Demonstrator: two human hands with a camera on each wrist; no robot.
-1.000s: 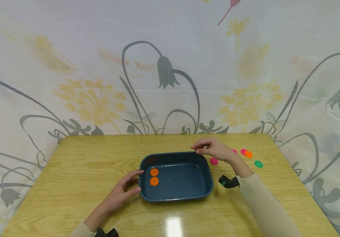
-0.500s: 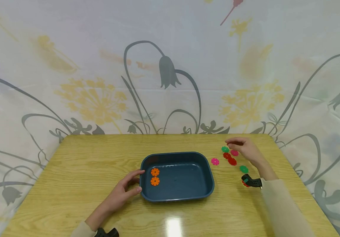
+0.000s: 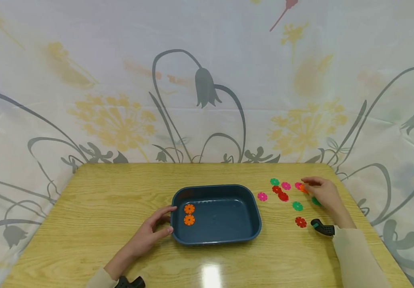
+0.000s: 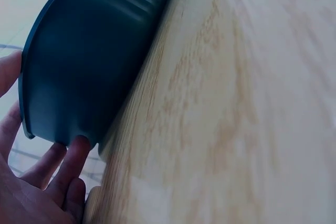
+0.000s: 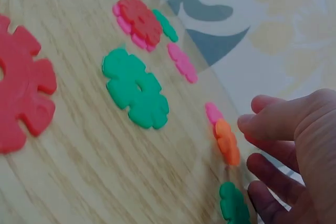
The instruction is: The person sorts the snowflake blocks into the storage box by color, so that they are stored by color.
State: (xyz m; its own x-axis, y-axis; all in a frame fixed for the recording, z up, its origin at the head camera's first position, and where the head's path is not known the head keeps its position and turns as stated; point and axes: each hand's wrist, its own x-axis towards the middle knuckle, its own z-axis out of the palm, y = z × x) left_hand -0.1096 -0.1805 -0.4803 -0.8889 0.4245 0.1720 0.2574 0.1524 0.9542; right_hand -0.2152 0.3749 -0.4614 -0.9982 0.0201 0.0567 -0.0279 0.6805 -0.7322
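Note:
At the left end of a dark blue plastic tray (image 3: 212, 218), my left hand (image 3: 143, 236) holds the rim, thumb and forefinger on its edge. Other fingers press the tray's outer wall (image 4: 79, 72) in the left wrist view. Two orange notched discs (image 3: 189, 214) lie inside, near that end. My right hand (image 3: 326, 194) hovers over the table's right side, its bent fingers above an orange notched disc (image 5: 227, 141) that overlaps a pink one (image 5: 212, 113). A gap shows between fingertips and disc in the right wrist view. A green disc (image 5: 233, 203) lies by the lower fingers.
Several notched discs lie between tray and right hand: a near red one (image 3: 300, 222), a green one (image 3: 297, 206), overlapping red ones (image 3: 283, 196), pink ones (image 3: 262, 196) and a far green one (image 3: 274, 182). A flower-printed cloth (image 3: 207, 128) hangs behind the wooden table (image 3: 120, 192).
My right hand has moved right from the tray's far corner, passing over the scattered discs to the orange one. The left hand stays at the tray. Discs formerly hidden under the right arm now show.

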